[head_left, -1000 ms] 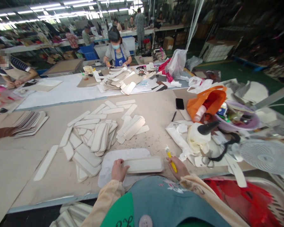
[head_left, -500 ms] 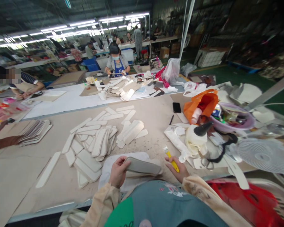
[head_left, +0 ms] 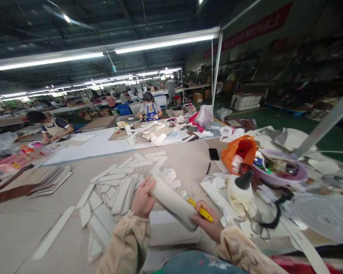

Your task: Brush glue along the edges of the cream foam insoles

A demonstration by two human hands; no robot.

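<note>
My left hand pinches the upper end of a long pale panel with rounded ends, held tilted above the table. Between the fingers of my right hand is a small yellow-handled brush, its whitish tip pointing up and left. The right fingertips also meet the panel's lower right end. Below the panel lies a pale flat sheet or board, partly covered by it. Many similar pale strips lie loosely heaped to the left, with a few more behind the held panel.
On the right are a black phone, an orange bag, a lilac basin of odds and ends, a black-nozzled bottle and a white fan. Stacked brown-edged pieces lie left. Two co-workers sit across and left.
The panel has been raised and turned from its grey side to a paler one. My right hand has moved left with the brush and now touches the panel. The view has tilted up.
</note>
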